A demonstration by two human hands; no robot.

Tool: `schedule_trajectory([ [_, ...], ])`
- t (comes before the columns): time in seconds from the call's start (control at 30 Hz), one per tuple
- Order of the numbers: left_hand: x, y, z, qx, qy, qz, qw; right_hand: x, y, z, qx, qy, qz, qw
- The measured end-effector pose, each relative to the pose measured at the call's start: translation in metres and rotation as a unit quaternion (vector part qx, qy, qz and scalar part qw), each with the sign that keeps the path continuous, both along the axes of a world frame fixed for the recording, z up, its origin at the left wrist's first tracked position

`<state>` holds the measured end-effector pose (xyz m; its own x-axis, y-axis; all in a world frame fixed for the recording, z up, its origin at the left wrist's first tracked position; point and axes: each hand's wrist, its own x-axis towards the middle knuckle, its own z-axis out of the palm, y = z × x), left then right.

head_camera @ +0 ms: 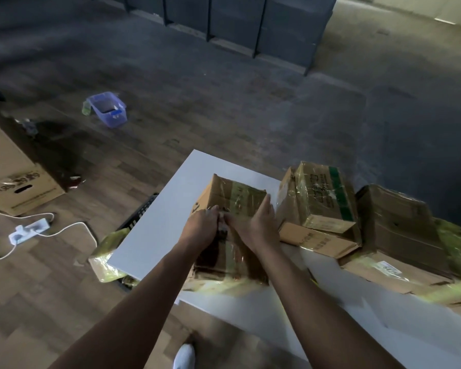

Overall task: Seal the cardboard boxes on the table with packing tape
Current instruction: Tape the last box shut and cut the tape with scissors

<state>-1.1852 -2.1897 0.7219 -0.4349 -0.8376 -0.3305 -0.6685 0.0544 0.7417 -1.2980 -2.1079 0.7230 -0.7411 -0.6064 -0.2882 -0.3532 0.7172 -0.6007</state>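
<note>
Cardboard, glossy with clear tape (241,202), fills the space under my hands. The box (232,209) I am sealing sits in the middle of the white table (155,225) with its flaps down, so whatever is inside is hidden.

My right hand (256,225) lies flat on the top with its fingers straight, I would judge to pin the flaps and smooth the tape against them. My left hand (201,226) curls down at the seam just beside it. Whether it pinches a tape end or only presses, I cannot tell (something small and pale shows between the two hands, too blurred to name). I can see no tape roll.

Just to my right, a taped box with a green stripe (322,198) rests on a flatter carton (317,241). A bigger brown box (399,222) stands past them. All are shut, and I judge they were set aside there to leave me working room.

Down on the floor a purple plastic tub (108,109) stands open with something dark in its bottom. A large printed carton (14,177) lies closed near a white power strip (28,230).
</note>
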Motion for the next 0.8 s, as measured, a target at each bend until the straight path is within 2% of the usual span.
schedule_trajectory([
  [0.13,0.01,-0.004,-0.015,-0.01,-0.045,0.023,0.999,-0.006,0.0,-0.011,0.03,-0.062,-0.047,0.997],
  [0.27,0.024,-0.013,-0.026,-0.015,-0.09,0.046,0.995,0.003,0.003,-0.019,-0.09,-0.006,-0.06,0.994],
  [0.33,0.028,-0.017,-0.028,0.014,-0.093,0.061,0.994,0.012,0.0,-0.019,-0.082,0.01,-0.061,0.995],
  [0.37,0.028,-0.019,-0.03,0.03,-0.089,0.074,0.993,0.013,-0.001,-0.021,-0.065,-0.015,-0.059,0.996],
  [0.47,0.025,-0.021,-0.03,0.091,-0.056,0.12,0.987,0.011,0.003,-0.018,0.016,-0.179,-0.048,0.983],
  [0.5,0.024,-0.022,-0.028,0.105,-0.048,0.132,0.985,0.008,0.006,-0.02,0.03,-0.196,-0.036,0.979],
  [0.7,0.023,-0.03,-0.019,0.143,-0.028,0.13,0.981,0.004,-0.001,-0.017,-0.01,-0.101,-0.009,0.995],
  [0.8,0.018,-0.03,0.006,0.073,-0.023,0.089,0.993,-0.005,0.003,-0.017,-0.067,-0.099,-0.056,0.991],
])
